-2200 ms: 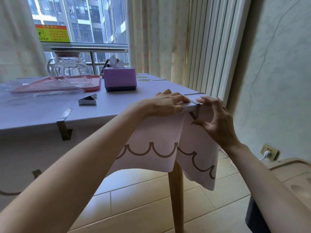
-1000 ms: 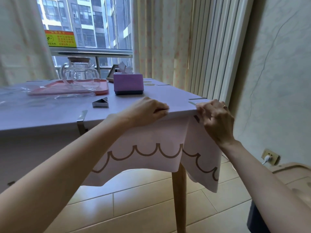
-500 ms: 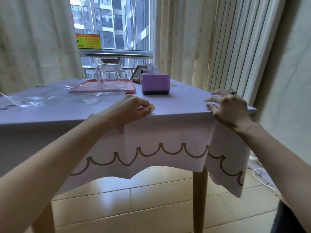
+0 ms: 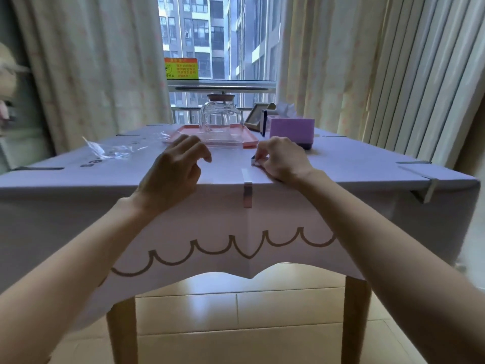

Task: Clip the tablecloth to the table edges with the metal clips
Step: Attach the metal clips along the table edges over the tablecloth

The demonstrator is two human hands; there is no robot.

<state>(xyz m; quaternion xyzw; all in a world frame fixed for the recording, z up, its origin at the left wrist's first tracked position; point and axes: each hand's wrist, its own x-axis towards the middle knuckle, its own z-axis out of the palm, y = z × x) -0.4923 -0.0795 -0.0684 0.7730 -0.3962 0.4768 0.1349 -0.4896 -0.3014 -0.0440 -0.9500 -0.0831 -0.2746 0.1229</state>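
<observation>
- The tablecloth [image 4: 210, 222], pale lilac with a brown scalloped border, lay over the table [image 4: 122, 334] and hung down its near side.
- At the back of the tabletop stood a pink tray [image 4: 249, 140] carrying a glass jug [image 4: 221, 117], with a purple tissue box [image 4: 291, 129] just to its right and crumpled clear plastic [image 4: 112, 151] to its left.
- The left hand [image 4: 175, 166] lay over the cloth by the near edge, fingers loosely curled and holding nothing.
- The right hand [image 4: 284, 161] rested on the cloth just beyond the near edge, its thumb and fingertips pinching a loose clip [image 4: 253, 162] that sat on the tabletop at the hand's left side.
- A near-edge clip [image 4: 247, 191] was seated over the cloth between the two wrists, just in front of the loose one and nearer the right hand.
- A corner clip [image 4: 430, 189] gripped the right near corner, well apart from both hands.
- A further dark clip [image 4: 39, 168] lay along the left edge.
</observation>
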